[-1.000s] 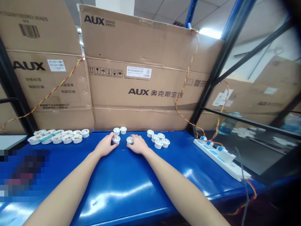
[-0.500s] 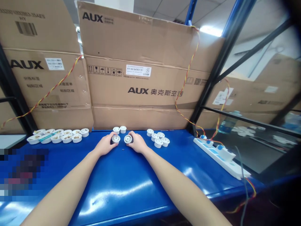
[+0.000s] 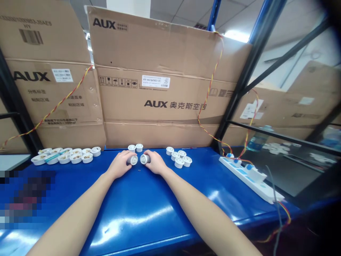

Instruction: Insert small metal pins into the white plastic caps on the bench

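Two white-ended cylinders (image 3: 134,160) (image 3: 143,159) were held over the back half of a blue tabletop (image 3: 149,202), one to each hand, tipped on their sides with the white ends turned inward and a narrow gap left between them. Nearest, the bare shine of the tabletop was crossed by both forearms, and a tiny dark piece (image 3: 139,170) was seen just in front of the gap. The left hand (image 3: 120,164) was closed around the grey side of one cylinder and the right hand (image 3: 156,163) around that of the other; the hands were apart (whether either cylinder was touching the tabletop could not be told). By their look, both were judged light, stiff and rather smooth, so a roll in the fingers could be expected under a loose hold. The grey side wall seemed the best place to be gripped, with the detailed white end, perhaps the more delicate part, left uncovered. Farther back, a loose group of white round pieces (image 3: 179,163) was set to the right and a pair (image 3: 139,148) behind the left hand, with cardboard panels (image 3: 160,121) stood beyond.
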Tool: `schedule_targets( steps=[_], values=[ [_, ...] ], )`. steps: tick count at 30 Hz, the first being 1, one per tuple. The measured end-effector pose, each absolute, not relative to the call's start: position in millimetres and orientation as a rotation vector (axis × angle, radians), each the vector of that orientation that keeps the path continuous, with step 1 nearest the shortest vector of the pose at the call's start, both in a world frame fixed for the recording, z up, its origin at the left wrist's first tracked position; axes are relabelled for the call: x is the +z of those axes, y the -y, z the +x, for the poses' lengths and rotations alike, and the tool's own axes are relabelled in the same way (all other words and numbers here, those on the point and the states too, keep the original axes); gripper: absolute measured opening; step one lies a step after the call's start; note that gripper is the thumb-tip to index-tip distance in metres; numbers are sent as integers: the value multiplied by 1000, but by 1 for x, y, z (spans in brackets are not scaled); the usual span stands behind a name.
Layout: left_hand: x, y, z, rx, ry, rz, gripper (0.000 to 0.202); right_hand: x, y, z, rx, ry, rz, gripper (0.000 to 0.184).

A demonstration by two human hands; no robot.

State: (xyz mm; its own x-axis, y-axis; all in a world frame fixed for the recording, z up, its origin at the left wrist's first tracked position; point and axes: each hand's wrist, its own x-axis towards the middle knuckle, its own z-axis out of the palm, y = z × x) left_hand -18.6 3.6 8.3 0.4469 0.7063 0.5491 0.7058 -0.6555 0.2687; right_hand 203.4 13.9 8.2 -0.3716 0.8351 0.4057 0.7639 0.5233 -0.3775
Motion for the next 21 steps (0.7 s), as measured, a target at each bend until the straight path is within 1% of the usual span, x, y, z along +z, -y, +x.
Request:
schedule_targets(
  steps=[5,9,15,21],
  values=[
    [11,-4,-16,842,-1235,2824,49,18,-7,201,-34,2398,-1210,37],
    [14,-3,-14,756,-1199,2850,43,24,-3,197,-83,2449,-1233,31],
    [18,-1,-14,713,-1189,2866,42,28,-2,197,-156,2500,-1280,31],
    [17,-3,-17,787,-1283,2837,47,30,-3,198,-237,2465,-1289,33]
  ],
)
